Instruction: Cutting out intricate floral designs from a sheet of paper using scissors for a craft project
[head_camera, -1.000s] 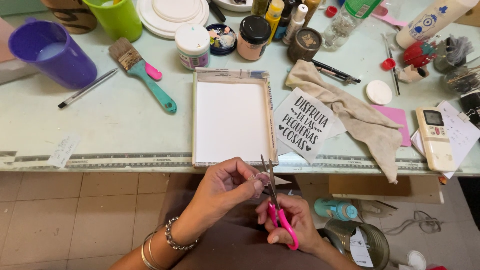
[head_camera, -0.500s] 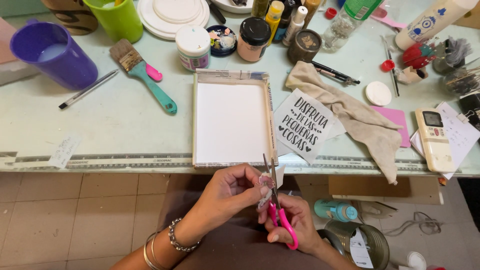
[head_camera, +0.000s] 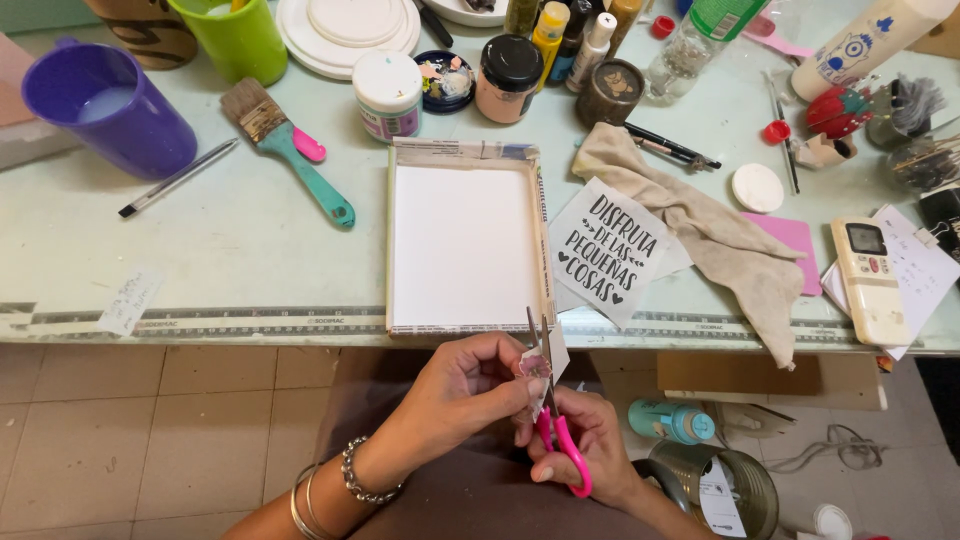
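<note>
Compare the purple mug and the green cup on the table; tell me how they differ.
The purple mug shows whole, left of the paintbrush; the green cup stands further back, its top cut off by the picture's edge. The purple mug holds a pale, milky liquid and has a handle; the green cup shows no handle, and something yellow sticks up in it. Both stand upright on the pale table, out of both hands' grasp.

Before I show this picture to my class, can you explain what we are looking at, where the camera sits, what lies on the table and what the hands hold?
The camera is worn on a person's head and looks down at that person's own bare hands. The right hand works pink-handled scissors on a small paper scrap that the left hand pinches. On the pale green table lie a white tray, a teal-handled brush, a purple jug, a beige cloth and a remote control.
</note>
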